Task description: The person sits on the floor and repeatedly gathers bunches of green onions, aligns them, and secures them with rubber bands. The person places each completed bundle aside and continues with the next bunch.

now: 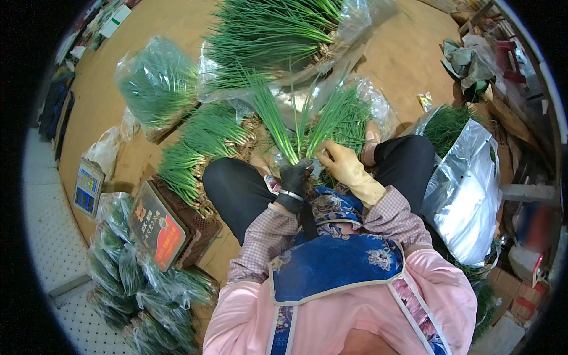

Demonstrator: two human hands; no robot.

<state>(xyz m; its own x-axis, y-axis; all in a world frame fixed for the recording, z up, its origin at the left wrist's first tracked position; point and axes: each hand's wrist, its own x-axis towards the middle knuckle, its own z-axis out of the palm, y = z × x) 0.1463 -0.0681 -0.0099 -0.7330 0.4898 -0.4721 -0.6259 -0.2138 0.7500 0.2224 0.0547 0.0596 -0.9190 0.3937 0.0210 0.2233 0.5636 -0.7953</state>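
Note:
My left hand [294, 177], in a dark glove with a pale band at the wrist, grips a bunch of green onions [279, 133] by the root ends, the leaves fanning away from me. My right hand [339, 162], in a cream rubber glove, is beside the right-hand leaves with its fingers bent; whether it pinches a leaf cannot be told. Loose green onions [350, 113] lie just beyond it. Left of my knee, trimmed-looking bunches of green onions [199, 155] lie in rows with roots to the right. A large pile of green onions [275, 40] rests on clear plastic farther off.
A bagged bundle [157, 84] stands at the upper left. A digital scale [88, 186] and a brown plastic crate [206, 242] with a printed board [157, 226] are at the left, near several bagged onions [151, 288]. A silvery bag [466, 191] holding greens lies by my right knee.

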